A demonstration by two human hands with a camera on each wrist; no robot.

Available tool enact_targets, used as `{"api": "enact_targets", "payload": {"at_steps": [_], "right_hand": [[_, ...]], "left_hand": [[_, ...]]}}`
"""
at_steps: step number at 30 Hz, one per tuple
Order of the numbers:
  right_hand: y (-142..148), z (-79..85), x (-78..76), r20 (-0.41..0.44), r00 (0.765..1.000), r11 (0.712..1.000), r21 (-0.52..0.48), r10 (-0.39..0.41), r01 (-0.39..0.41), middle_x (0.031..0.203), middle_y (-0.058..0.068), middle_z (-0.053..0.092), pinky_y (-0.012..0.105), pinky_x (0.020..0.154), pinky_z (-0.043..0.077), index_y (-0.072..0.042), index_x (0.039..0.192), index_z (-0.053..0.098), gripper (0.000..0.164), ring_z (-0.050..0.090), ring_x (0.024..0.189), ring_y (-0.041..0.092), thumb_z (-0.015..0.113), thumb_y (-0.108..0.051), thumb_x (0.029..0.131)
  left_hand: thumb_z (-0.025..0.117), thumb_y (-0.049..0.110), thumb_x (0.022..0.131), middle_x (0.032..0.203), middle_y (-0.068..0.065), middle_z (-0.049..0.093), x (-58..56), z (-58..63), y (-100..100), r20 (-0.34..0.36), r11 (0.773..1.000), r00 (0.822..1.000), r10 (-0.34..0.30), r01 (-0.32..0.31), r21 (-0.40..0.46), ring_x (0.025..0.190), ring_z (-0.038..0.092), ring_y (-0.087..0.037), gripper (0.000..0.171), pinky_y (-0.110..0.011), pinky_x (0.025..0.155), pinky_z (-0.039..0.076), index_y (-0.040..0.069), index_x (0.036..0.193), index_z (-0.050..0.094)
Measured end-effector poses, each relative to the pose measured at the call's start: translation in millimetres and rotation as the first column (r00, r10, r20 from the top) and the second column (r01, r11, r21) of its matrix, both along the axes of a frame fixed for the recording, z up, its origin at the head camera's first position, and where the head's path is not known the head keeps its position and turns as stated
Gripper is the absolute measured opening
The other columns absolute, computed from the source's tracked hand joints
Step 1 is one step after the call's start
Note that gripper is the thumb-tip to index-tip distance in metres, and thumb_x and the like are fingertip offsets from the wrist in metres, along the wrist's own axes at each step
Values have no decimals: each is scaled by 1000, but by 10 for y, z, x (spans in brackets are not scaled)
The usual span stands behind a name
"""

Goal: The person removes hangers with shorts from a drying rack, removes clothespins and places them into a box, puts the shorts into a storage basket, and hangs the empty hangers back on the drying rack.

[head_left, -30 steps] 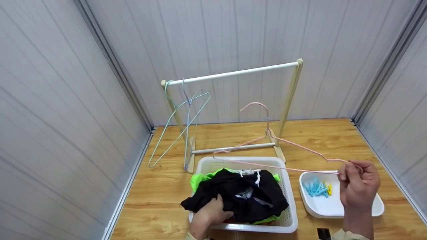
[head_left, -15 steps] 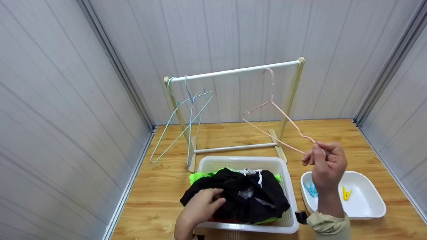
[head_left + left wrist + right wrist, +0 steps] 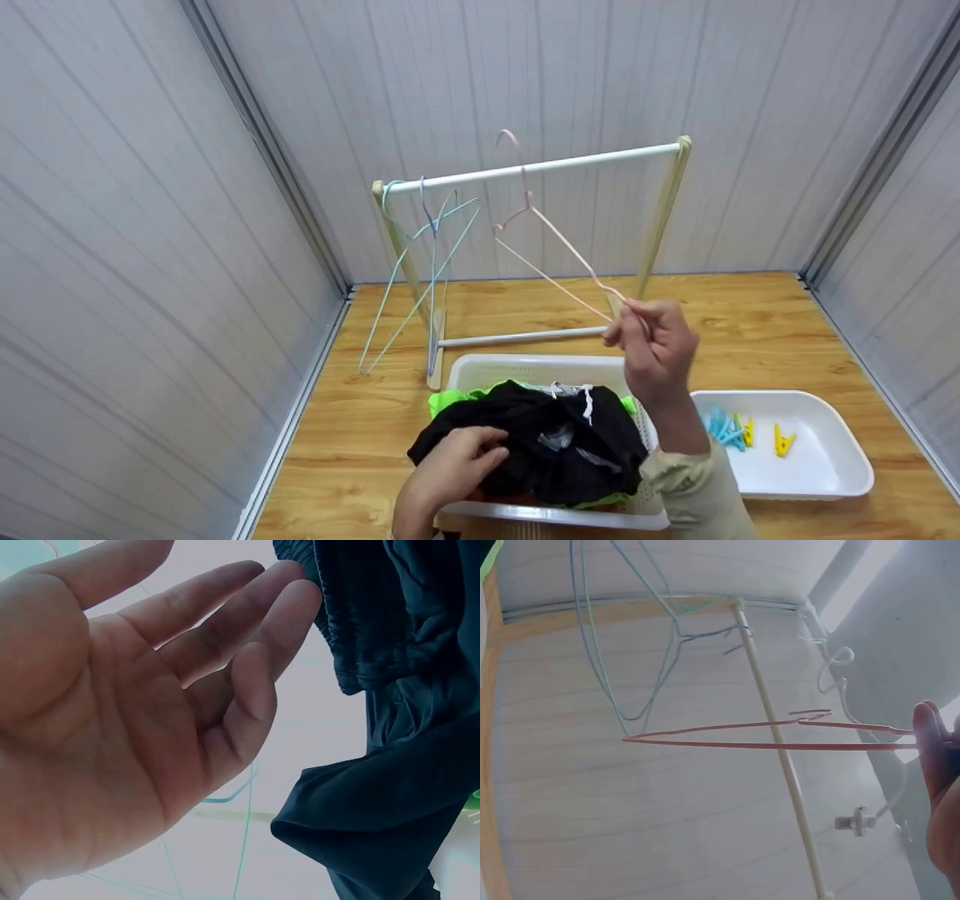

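Observation:
My right hand pinches one end of a pink wire clothes hanger, holding it up before the rack. Its hook stands a little above the rack's white top rail; whether they touch I cannot tell. In the right wrist view the hanger stretches away from the fingers. My left hand hovers at the near left of a black garment heaped in a white basket. The left wrist view shows that palm holding nothing, fingers loosely bent, beside the dark cloth.
At the rail's left end hang a green hanger and a blue hanger. Bright green cloth shows under the black garment. A white tray at right holds blue clothespins and yellow clothespins. Panel walls enclose the wooden surface.
My right hand has carried the pink hanger up and leftward, from above the tray to in front of the rack. The left hand has drawn slightly back from the black garment.

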State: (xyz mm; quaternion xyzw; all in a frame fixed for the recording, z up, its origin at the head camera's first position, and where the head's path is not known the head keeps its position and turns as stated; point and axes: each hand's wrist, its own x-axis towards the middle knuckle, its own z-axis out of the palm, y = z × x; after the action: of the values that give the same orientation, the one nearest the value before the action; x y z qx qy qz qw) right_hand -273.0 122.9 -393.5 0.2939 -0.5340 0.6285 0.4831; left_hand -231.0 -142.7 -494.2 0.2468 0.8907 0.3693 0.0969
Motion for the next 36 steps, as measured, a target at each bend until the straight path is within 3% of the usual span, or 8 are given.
{"api": "enact_targets", "payload": {"at_steps": [9, 17, 21, 27, 29, 31, 33, 36], "right_hand": [[-230, -155, -316, 77, 991, 986, 133, -108, 97, 60, 13, 61, 25, 45, 49, 10, 90, 59, 14, 59, 51, 19, 55, 21, 83], [-373, -486, -284, 28, 980, 951, 247, -197, 184, 68, 7, 67, 18, 45, 46, 3, 92, 62, 19, 60, 53, 11, 60, 17, 79], [-417, -632, -265, -11, 974, 915, 340, -225, 215, 76, 3, 70, 19, 45, 43, 0, 97, 62, 20, 60, 55, 9, 61, 12, 81], [-405, -828, -225, 4, 970, 857, 469, -243, 212, 91, 4, 73, 20, 53, 51, 4, 107, 60, 22, 68, 72, 11, 64, 4, 85], [-409, -897, -177, 30, 965, 832, 514, -262, 210, 98, 5, 72, 21, 60, 54, 3, 111, 60, 26, 69, 79, 13, 67, -1, 86], [-390, -961, -116, 66, 951, 792, 572, -303, 213, 106, 7, 70, 27, 68, 56, 2, 116, 60, 32, 68, 88, 17, 70, -6, 86], [-320, -1005, -65, 83, 929, 724, 653, -361, 222, 117, 10, 66, 35, 79, 55, -1, 121, 60, 39, 65, 100, 22, 72, -15, 87], [-159, -1049, 1, 94, 870, 564, 794, -484, 228, 136, 14, 54, 50, 95, 44, -4, 132, 56, 56, 52, 122, 31, 72, -33, 88]], "left_hand": [[60, 24, 98, 106, 3, 68, -73, 2, 33, -73, 1000, 997, 18, -17, 20, 92, 61, -6, 27, -31, 81, 51, 7, 118, 68], [62, 21, 97, 104, 3, 66, -93, -8, 66, -176, 997, 982, 75, -76, 3, 90, 60, -8, 23, -33, 79, 51, 9, 115, 69], [64, 17, 95, 110, -1, 66, -143, -48, 101, -370, 987, 916, 156, -161, 18, 99, 61, -16, 24, -38, 84, 51, 8, 117, 67], [72, 16, 88, 114, -6, 62, -198, -217, 190, -615, 947, 728, 303, -301, 111, 104, 60, -25, 31, -44, 85, 49, 8, 117, 66], [75, 15, 84, 116, -9, 61, -205, -265, 194, -650, 937, 689, 320, -333, 107, 109, 58, -31, 35, -50, 85, 48, 8, 117, 66], [76, 17, 83, 121, -12, 60, -213, -305, 198, -664, 927, 678, 314, -369, 61, 117, 53, -39, 41, -55, 86, 46, 8, 120, 64], [77, 22, 83, 127, -15, 58, -226, -339, 207, -658, 916, 690, 302, -401, 0, 125, 45, -46, 48, -59, 89, 44, 8, 126, 61], [76, 32, 82, 136, -17, 53, -250, -400, 201, -646, 884, 700, 303, -459, -83, 131, 34, -51, 59, -63, 94, 39, 12, 134, 57]]}}
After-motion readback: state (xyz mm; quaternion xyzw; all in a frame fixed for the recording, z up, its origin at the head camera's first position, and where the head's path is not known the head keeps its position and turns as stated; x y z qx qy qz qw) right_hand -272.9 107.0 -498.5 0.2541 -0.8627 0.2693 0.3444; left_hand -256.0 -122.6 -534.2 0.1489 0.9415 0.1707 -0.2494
